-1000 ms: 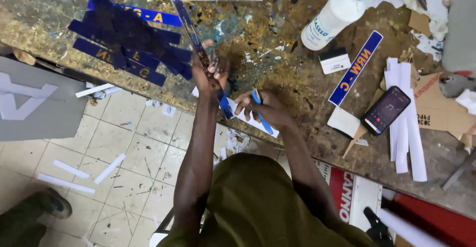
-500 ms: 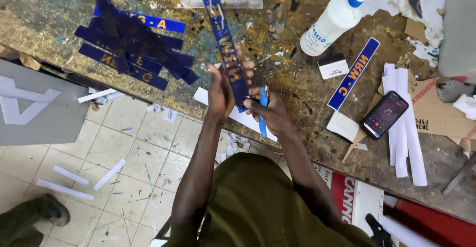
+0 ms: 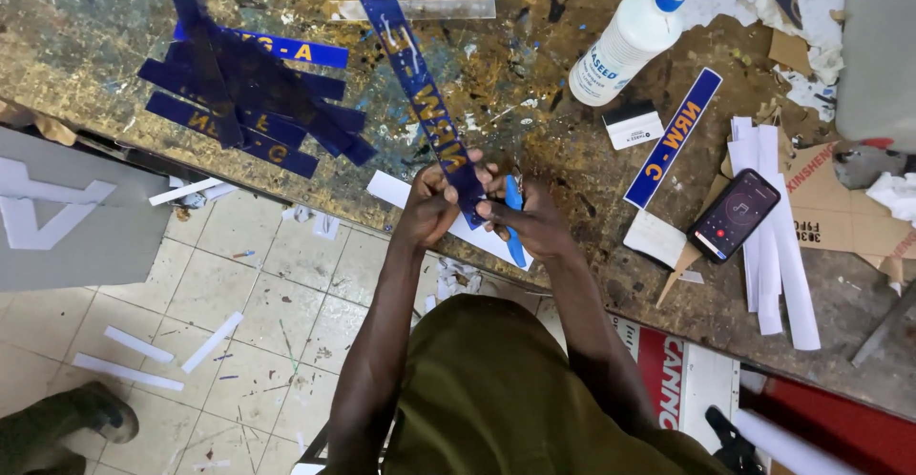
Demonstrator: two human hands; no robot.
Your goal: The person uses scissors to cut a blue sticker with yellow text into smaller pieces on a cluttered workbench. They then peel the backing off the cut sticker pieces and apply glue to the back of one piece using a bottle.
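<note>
A long blue strip with yellow letters [image 3: 416,82] stretches from my hands out over the worn workbench [image 3: 114,27]. My left hand [image 3: 434,203] pinches its near end from the left. My right hand [image 3: 527,219] grips the same end from the right and also holds a blue craft knife [image 3: 513,219] that points down toward me. Under my hands lies a white paper piece [image 3: 396,192] at the bench's front edge.
A pile of blue lettered strips [image 3: 250,105] lies at the left. A clear ruler [image 3: 448,8] sits at the back. A white spray bottle [image 3: 628,41], another blue strip [image 3: 674,137], a phone [image 3: 733,216] and white paper strips [image 3: 778,237] lie to the right. Paper scraps litter the tiled floor [image 3: 191,284].
The blue strip has swung from lying tilted left to pointing straight away over the bench. Both hands have closed together on its near end.
</note>
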